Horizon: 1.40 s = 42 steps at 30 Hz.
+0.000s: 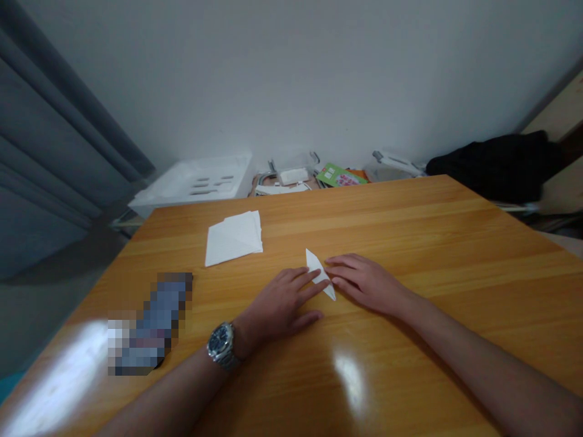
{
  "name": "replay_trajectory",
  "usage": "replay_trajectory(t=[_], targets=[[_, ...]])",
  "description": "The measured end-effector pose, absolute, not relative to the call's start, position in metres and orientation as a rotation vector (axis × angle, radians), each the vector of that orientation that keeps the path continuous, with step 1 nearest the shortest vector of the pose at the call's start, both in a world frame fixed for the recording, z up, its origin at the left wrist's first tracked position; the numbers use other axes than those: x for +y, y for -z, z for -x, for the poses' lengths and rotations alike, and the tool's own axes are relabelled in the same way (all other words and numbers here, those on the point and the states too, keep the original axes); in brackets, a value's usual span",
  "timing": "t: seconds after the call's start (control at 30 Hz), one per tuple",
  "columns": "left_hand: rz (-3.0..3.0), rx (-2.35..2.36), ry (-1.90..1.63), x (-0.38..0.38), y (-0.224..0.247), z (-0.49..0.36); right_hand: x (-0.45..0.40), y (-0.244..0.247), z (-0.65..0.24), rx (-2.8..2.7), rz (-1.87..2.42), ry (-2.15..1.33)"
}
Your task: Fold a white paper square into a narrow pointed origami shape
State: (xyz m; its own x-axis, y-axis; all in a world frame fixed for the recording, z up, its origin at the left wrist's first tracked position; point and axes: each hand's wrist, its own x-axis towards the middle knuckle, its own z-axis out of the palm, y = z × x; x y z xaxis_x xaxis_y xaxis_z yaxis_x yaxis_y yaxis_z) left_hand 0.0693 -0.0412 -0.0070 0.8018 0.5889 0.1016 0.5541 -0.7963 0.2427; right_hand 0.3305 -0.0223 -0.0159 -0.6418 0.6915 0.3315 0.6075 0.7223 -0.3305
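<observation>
A small folded piece of white paper (312,260), long and pointed at both ends, lies on the wooden table between my hands. My left hand (286,300) rests over it from the left, its fingers stretched out and two fingertips lying on the paper. My right hand (359,279) lies flat on the table at the paper's right edge, with the fingers extended and their tips at or beside that edge. Neither hand grips the paper. On my left wrist is a metal watch (221,341). Farther back on the left lies a stack of white paper sheets (233,238).
A blurred-out dark flat object (159,321) lies on the left of the table (410,224). Beyond the back edge are a white foam tray (195,176), a green book (339,176), and assorted clutter. Black cloth (496,164) lies at the right; a grey curtain (54,121) hangs left.
</observation>
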Motion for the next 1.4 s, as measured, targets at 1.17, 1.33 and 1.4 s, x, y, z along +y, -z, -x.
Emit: replay_trajectory(t=[1.17, 1.33, 1.4], targets=[[-2.738, 1.08, -0.613, -0.032, 0.027, -0.071, -0.016, 0.03, -0.321, -2.463, 0.84, -0.306], [-2.743, 1.067, -0.649, -0.031, 0.025, -0.073, -0.017, 0.034, -0.318, -2.427, 0.827, -0.355], [-2.746, 1.061, -0.654, -0.031, 0.024, -0.073, -0.017, 0.033, -0.317, -2.414, 0.823, -0.375]])
